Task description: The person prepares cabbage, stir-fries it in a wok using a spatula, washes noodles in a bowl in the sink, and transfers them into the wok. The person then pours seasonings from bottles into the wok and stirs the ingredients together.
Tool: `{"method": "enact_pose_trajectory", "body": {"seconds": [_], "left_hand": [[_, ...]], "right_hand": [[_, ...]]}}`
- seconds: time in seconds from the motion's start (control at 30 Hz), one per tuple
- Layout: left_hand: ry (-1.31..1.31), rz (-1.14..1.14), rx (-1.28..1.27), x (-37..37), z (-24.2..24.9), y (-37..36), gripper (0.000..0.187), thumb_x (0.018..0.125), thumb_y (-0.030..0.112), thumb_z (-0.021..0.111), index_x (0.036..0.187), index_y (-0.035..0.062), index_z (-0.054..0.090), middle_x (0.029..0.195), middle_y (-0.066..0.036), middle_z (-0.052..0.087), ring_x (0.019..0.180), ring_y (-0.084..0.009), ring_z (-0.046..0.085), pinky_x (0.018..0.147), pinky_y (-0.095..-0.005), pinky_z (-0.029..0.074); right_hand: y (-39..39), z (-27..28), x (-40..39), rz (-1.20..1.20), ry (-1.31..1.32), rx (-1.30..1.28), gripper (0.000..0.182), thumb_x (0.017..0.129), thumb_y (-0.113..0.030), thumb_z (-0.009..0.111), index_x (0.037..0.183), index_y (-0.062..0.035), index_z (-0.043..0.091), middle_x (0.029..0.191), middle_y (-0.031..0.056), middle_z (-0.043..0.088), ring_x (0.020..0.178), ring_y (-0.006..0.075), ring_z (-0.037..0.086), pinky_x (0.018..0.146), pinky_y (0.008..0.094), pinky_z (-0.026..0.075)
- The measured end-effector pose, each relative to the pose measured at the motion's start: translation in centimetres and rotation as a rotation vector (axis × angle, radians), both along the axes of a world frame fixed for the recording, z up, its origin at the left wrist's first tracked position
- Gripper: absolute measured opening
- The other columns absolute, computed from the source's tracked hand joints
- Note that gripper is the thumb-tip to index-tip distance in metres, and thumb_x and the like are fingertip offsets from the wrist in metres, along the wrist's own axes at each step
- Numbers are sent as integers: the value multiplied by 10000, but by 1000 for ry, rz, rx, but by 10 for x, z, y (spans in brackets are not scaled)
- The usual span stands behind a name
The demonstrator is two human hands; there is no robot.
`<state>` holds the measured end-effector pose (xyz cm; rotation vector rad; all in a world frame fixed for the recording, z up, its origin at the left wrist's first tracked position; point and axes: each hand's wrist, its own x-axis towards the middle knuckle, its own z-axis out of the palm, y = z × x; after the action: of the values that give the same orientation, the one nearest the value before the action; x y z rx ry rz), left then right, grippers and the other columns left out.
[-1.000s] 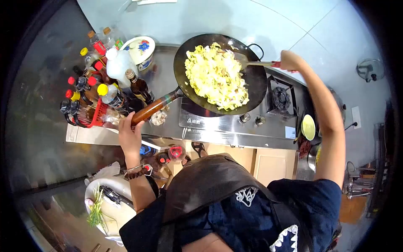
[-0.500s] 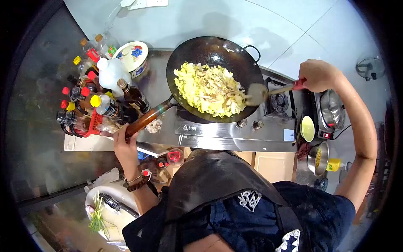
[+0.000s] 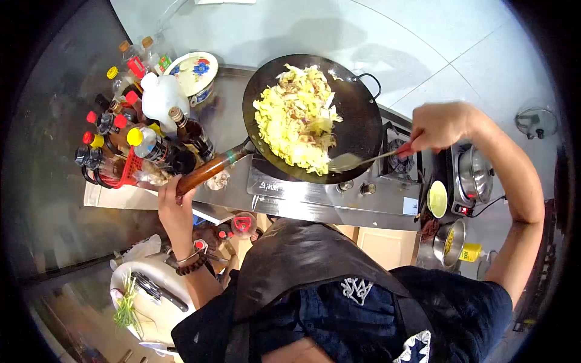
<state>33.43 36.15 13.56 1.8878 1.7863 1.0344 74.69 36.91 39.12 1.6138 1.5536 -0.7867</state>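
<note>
A large dark wok (image 3: 357, 115) sits on the stove, with chopped pale-yellow cabbage (image 3: 290, 130) heaped in its left and middle part. Thin brownish pieces are mixed into the cabbage. My left hand (image 3: 175, 202) is wrapped round the end of the wok's wooden handle (image 3: 209, 172). My right hand (image 3: 442, 126) grips the red handle of a metal spatula (image 3: 345, 162), held from the right side. The spatula's blade lies low inside the wok, at the cabbage's lower right edge.
Several sauce bottles (image 3: 145, 142) crowd the left, beside a floral lidded pot (image 3: 193, 66) and garlic (image 3: 218, 180). At right stand a second burner (image 3: 399, 151), a green bowl (image 3: 437, 199), a steel pot (image 3: 475, 172) and a steel bowl (image 3: 445, 248). A cutting board (image 3: 151, 308) holds scallions and a knife.
The spatula blade has moved left and down along the wok, and my right hand has shifted left and lower. The cabbage is pushed up and leftward. My left hand stays on the handle.
</note>
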Motion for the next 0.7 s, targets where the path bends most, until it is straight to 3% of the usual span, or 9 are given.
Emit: {"method": "enact_pose_trajectory", "body": {"seconds": [0.07, 0.17, 0.23, 0.33, 0.43, 0.5, 0.6, 0.67, 0.7], "left_hand": [[34, -8, 32, -2, -4, -1, 377, 748, 142, 691, 1090, 34, 575, 1005, -143, 564, 876, -280, 578, 732, -331, 485], [89, -29, 89, 0, 1, 1, 377, 745, 140, 690, 1089, 38, 575, 986, -146, 560, 874, -300, 571, 738, -354, 477], [120, -41, 99, 1, 2, 1, 378, 740, 137, 688, 1087, 40, 574, 967, -149, 554, 867, -316, 565, 739, -370, 472], [139, -42, 98, -1, 1, 2, 376, 736, 129, 690, 1083, 40, 577, 970, -150, 554, 869, -321, 562, 744, -371, 467], [79, -2, 50, 4, 3, -3, 375, 734, 117, 689, 1080, 28, 576, 973, -152, 555, 875, -324, 559, 759, -376, 458], [109, -34, 73, 3, 6, -1, 373, 739, 122, 688, 1083, 34, 576, 978, -153, 555, 893, -326, 555, 776, -383, 451], [126, -30, 70, 0, 3, 0, 375, 740, 128, 688, 1085, 37, 573, 992, -160, 558, 918, -326, 551, 781, -386, 449], [138, -36, 68, -3, -3, 1, 379, 737, 124, 690, 1087, 37, 572, 995, -159, 560, 914, -325, 553, 780, -387, 450], [135, -29, 63, -4, -4, 1, 383, 735, 121, 691, 1089, 38, 571, 999, -159, 561, 910, -325, 555, 778, -388, 450]], "right_hand": [[-8, -28, -20, -109, 144, 26, 343, 847, -277, 538, 719, 23, 643, 465, 23, 481, 393, 103, 468, 379, 274, 374], [-9, -87, -21, -518, 387, 253, 296, 854, -236, 545, 728, 22, 615, 508, 20, 497, 386, 69, 436, 324, 224, 320], [-8, -98, -12, -735, 470, 362, 286, 871, -227, 543, 734, 23, 571, 545, 29, 505, 379, 53, 402, 300, 211, 285], [-17, -94, 53, -1167, 799, 256, 288, 886, -260, 553, 847, 25, 561, 545, 41, 496, 382, 42, 375, 281, 193, 222], [-44, -46, 61, -1137, 805, 325, 305, 897, -269, 540, 840, 29, 573, 544, 42, 494, 379, 46, 371, 283, 199, 227], [-53, -43, 48, -831, 513, 574, 307, 905, -268, 525, 836, 24, 589, 551, 31, 498, 385, 33, 374, 295, 209, 240], [-41, -133, 64, -78, 258, 860, 296, 887, -232, 511, 840, 49, 592, 584, 185, 558, 443, 336, 486, 461, 384, 420], [-59, -173, 62, 68, 159, 726, 262, 879, -205, 499, 842, 40, 587, 678, 248, 562, 625, 425, 541, 575, 433, 455], [-75, -171, 53, -39, 176, 704, 249, 894, -208, 466, 923, -1, 599, 670, 237, 577, 625, 395, 577, 561, 441, 478]]}}
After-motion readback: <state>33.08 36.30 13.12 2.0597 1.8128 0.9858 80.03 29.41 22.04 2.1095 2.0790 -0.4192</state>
